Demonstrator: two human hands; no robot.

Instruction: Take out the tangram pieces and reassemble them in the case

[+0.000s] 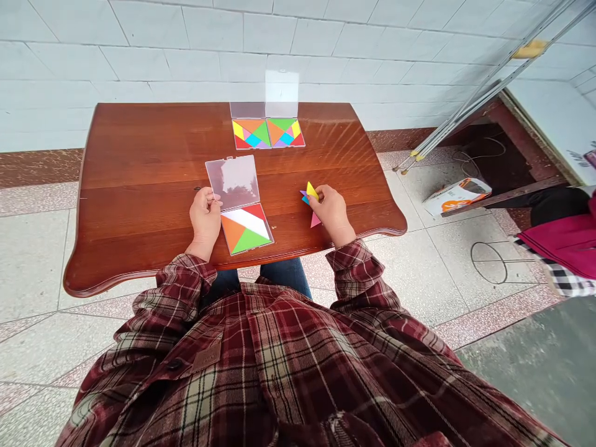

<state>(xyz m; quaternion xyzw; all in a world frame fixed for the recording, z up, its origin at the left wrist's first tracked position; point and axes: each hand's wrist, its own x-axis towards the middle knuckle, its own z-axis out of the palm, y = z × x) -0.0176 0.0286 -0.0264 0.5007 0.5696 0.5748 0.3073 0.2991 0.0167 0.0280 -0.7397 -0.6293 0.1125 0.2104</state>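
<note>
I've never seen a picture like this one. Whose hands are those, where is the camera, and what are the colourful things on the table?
The camera sits on a person's head, looking down over a plaid shirt at their own two hands; no machine is involved. On the wooden table lie tangram puzzles in clear hinged cases. The left hand rests on the edge of the near open case, which holds only red, orange and green pieces. The right hand holds a yellow piece, with blue and pink pieces under it. Two full cases lie open at the far edge.
</note>
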